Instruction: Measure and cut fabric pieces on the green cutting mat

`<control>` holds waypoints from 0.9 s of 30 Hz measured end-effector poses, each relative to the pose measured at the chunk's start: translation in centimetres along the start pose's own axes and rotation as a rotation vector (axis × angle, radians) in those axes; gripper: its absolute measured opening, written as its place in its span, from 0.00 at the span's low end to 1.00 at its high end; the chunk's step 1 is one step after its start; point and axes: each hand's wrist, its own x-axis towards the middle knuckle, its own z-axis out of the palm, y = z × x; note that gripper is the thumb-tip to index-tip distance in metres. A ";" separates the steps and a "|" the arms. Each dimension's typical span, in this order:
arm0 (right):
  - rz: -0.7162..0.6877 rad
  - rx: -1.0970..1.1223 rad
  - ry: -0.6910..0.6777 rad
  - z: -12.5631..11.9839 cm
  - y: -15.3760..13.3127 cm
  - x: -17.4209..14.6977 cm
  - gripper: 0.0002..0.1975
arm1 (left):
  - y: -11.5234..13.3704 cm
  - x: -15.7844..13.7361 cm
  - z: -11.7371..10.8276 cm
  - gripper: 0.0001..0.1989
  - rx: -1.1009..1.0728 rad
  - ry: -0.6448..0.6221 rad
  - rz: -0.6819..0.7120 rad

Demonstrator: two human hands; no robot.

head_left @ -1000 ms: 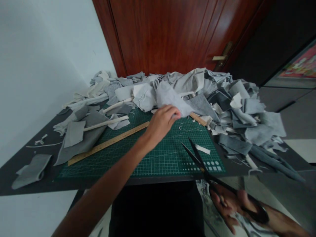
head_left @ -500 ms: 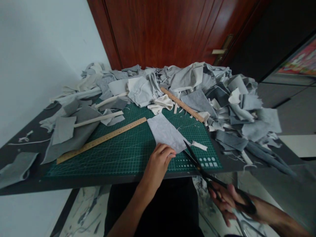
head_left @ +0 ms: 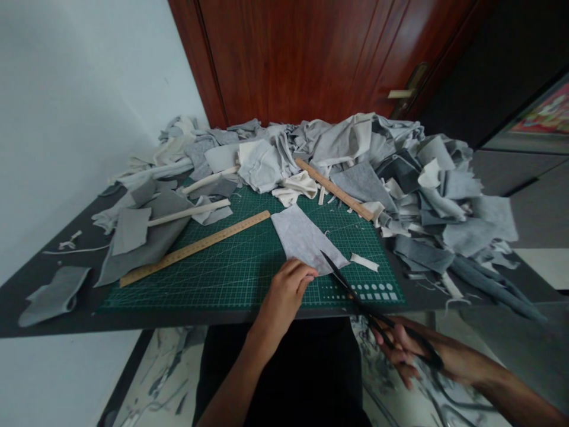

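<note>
A pale grey piece of fabric [head_left: 304,234] lies on the green cutting mat [head_left: 231,267]. My left hand [head_left: 291,287] pinches its near edge between thumb and fingers. Black-handled scissors [head_left: 349,287] are gripped in my right hand [head_left: 402,350], just beyond the table's front edge. Their upper blade lies over the fabric's near right part, and the lower blade seems to be beneath it. A small whitish strip of fabric [head_left: 365,262] lies on the mat to the right of the blades.
A wooden ruler [head_left: 195,248] lies slantwise on the mat, and a second wooden ruler [head_left: 335,190] rests by the scraps. Heaped grey and cream fabric scraps [head_left: 338,139] line the back and right. A folded grey piece [head_left: 56,293] sits at the left. Behind stands a wooden door [head_left: 293,59].
The scissors have moved left and further over the fabric, and their blades have come closer together. My left hand keeps its pinch. The whole view has shifted slightly.
</note>
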 end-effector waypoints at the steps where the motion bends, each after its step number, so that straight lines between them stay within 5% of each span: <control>1: 0.003 0.002 0.000 0.0 -0.1 0.1 0.32 | 0.0 0.0 0.0 0.09 -0.003 0.000 -0.002; 27: 0.002 -0.132 -0.036 -1.7 -0.7 0.2 0.33 | 0.2 -0.1 0.0 0.10 0.043 -0.013 -0.012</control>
